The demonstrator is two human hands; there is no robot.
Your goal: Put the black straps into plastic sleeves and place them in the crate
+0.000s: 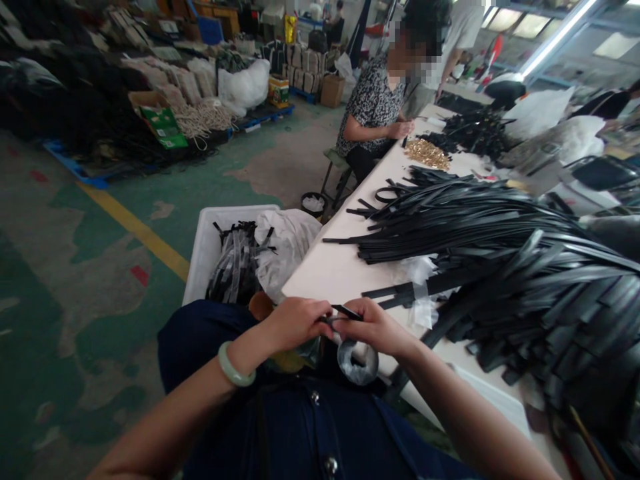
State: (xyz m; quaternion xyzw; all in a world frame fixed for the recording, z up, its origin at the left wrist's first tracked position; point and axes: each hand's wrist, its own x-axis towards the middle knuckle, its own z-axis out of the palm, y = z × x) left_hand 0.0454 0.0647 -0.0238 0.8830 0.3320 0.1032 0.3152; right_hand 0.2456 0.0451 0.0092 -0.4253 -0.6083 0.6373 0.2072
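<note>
My left hand (303,319) and my right hand (374,325) meet above my lap at the table's corner. Between them runs a short black strap (346,311), its end pinched in the fingers of both hands. Just below my right hand is a grey, ring-shaped roll (358,363), perhaps tape; whether it touches the hand I cannot tell. On the table to the right lie long black straps (480,213) in thick bundles. A second heap of black straps (550,300) spreads nearer to me, with clear plastic film (424,293) by its ends.
A white bin (200,253) with black strips and a white bag (290,247) stands left of the pale table (320,270). A seated co-worker (375,100) is at the far side, near small gold-coloured pieces (427,153). Blue pallets (75,167) hold goods on the left.
</note>
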